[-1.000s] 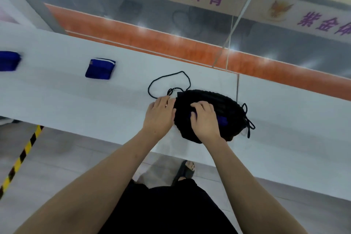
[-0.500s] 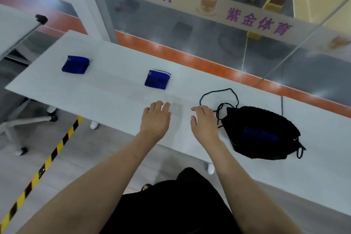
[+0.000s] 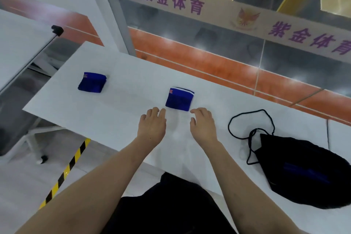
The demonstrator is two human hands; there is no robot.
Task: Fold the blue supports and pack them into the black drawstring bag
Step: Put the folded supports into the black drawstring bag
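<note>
Two folded blue fabric supports, one nearer (image 3: pixel 179 99) and one farther left (image 3: pixel 92 82), lie on the white table (image 3: pixel 133 74). One black drawstring bag (image 3: pixel 305 171) sits right. Left hand (image 3: pixel 152 125) and right hand (image 3: pixel 203 125) hover empty, fingers spread, just short of the nearer support.

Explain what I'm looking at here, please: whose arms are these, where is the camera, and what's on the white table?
No machine here: these are a person's two bare arms, filmed by a wide-angle camera on their head, looking forward and down. The left hand and right hand hover open over the white table, holding nothing. Just beyond the fingertips lies a folded blue support; a second blue support lies farther left. To the right sits the black drawstring bag, its cord looped loose on the table, with something blue showing faintly inside. Behind the table is a glass wall with purple lettering.
</note>
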